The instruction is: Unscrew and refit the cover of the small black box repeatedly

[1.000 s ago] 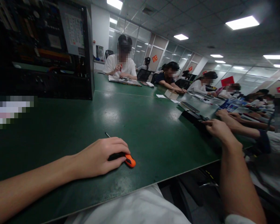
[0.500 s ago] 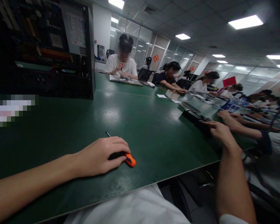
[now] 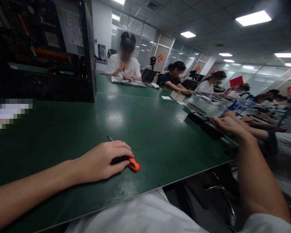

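An orange-and-black screwdriver [image 3: 134, 164] is held under the left hand [image 3: 106, 158], its handle clasped loosely between thumb and fingers on the green tabletop [image 3: 160, 139]. The thin shaft is pointed toward ten o'clock, and the orange butt is left exposed toward four.

The right hand [image 3: 229, 124] is stretched out between two and three o'clock from the left, beside a long black object [image 3: 202, 124] at its nine o'clock. Whether anything is gripped there cannot be told.

At eleven o'clock from the left hand, a computer case [image 3: 89, 61] is stood upright, its inner boards exposed. At twelve, a co-worker in white [image 3: 134, 66] is seated, a small red item [image 3: 123, 67] held in one hand.
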The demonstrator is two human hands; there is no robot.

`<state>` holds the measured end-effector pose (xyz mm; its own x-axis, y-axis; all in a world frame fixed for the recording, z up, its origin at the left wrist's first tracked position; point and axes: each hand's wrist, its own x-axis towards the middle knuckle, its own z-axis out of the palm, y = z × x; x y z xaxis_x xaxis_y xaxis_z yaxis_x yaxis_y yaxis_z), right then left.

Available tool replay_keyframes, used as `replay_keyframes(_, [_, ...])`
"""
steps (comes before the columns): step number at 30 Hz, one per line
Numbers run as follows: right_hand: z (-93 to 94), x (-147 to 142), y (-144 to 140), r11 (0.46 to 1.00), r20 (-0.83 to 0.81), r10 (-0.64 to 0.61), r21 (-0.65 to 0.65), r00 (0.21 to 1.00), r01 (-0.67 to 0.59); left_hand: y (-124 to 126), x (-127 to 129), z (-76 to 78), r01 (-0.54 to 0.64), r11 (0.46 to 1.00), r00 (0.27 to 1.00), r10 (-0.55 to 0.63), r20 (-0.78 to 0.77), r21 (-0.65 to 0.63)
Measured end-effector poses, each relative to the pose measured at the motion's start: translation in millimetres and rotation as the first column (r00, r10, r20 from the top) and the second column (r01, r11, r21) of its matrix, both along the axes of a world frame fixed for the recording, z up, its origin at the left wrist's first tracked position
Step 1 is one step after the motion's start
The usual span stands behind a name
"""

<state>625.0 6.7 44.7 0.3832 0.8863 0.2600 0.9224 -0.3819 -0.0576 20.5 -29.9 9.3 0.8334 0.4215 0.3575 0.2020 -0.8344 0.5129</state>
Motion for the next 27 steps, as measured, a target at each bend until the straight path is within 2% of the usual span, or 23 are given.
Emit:
replay_keyframes(3, [-13.0,-11.2,4.9,0.995,-0.027,-0.066,-0.072,0.997,0.064,-0.6,0.3,-0.1,0.002,1.000,1.000,-0.002,-0.003,0.005])
replay_keyframes(6, [-17.4,-18.5,5.9,0.990,0.000,-0.107,-0.093,0.994,0.107,-1.1,-0.2,-0.1,0.000,1.000,1.000,0.000,-0.012,-0.002])
replay_keyframes(11, [-2.3,-21.7,7.4,0.983,-0.003,-0.124,-0.137,0.992,0.123,-0.6,-1.2,0.1,-0.013,1.000,0.999,0.014,-0.050,0.008])
replay_keyframes(15, [11.5,-24.2,27.8,0.987,0.021,-0.110,-0.118,0.994,0.112,-0.7,0.2,1.2,-0.011,0.994,0.993,0.023,-0.115,0.109])
replay_keyframes(18, [18.4,-31.1,54.8,0.976,-0.022,-0.054,-0.213,0.998,0.048,0.0,-0.1,2.0,-0.035,0.980,0.992,0.058,-0.111,0.196])
replay_keyframes(22, [24.3,-59.9,87.4,0.947,-0.050,0.070,-0.310,0.996,-0.083,5.2,-6.1,3.6,-0.151,0.970,0.983,0.168,-0.078,0.190])
replay_keyframes(25, [21.7,-106.5,97.3,0.906,-0.075,0.263,-0.325,0.962,-0.273,11.7,-11.8,6.0,-0.264,0.953,0.962,0.271,-0.028,0.149])
replay_keyframes(27, [16.6,-150.3,93.0,0.845,-0.108,0.427,-0.307,0.898,-0.438,15.9,-13.9,8.1,-0.357,0.925,0.934,0.358,0.020,0.133])
